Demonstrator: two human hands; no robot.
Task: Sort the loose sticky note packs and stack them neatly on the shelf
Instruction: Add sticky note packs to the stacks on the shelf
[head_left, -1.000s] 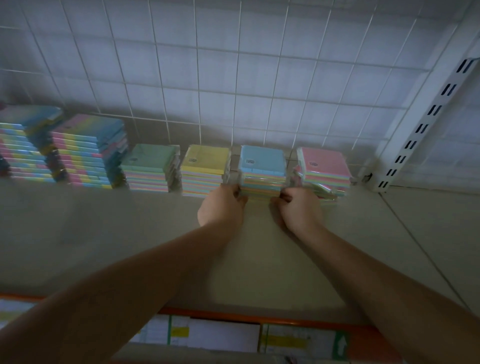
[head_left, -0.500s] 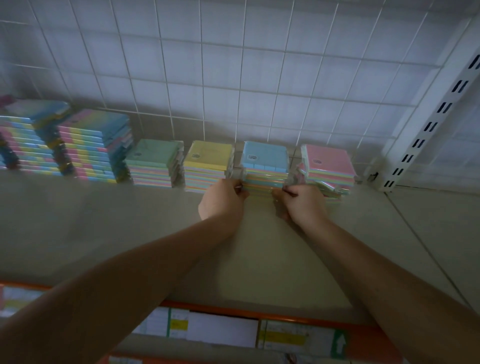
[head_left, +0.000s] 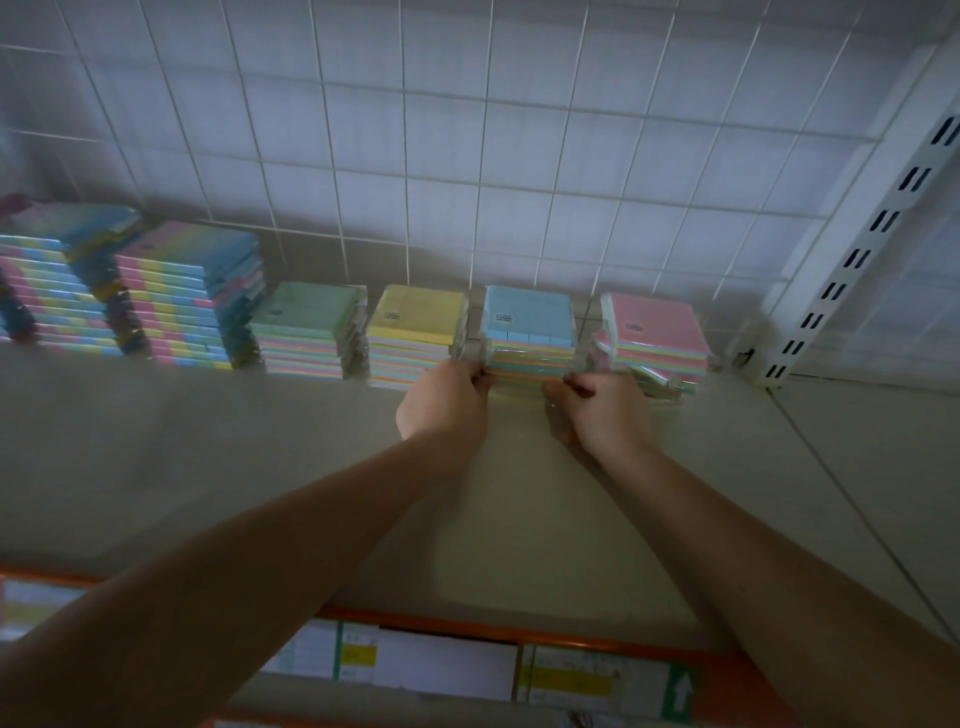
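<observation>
A stack of wrapped sticky note packs topped in blue (head_left: 527, 322) stands at the back of the grey shelf (head_left: 260, 457). My left hand (head_left: 444, 405) grips its lower left corner. My right hand (head_left: 597, 410) grips its lower right corner. To the left stand a yellow-topped stack (head_left: 415, 327) and a green-topped stack (head_left: 306, 327). To the right a pink-topped stack (head_left: 654, 338) sits with its lower packs skewed.
Two taller stacks of striped multicolour packs (head_left: 187, 296) stand at the far left. A white wire grid (head_left: 467, 156) backs the shelf, and a slotted white upright (head_left: 841, 270) rises at the right. An orange front rail with price labels (head_left: 519, 670) runs along the near edge.
Both hands stay on the blue-topped stack's lower corners. The view has shifted slightly; the stack looks a little squarer.
</observation>
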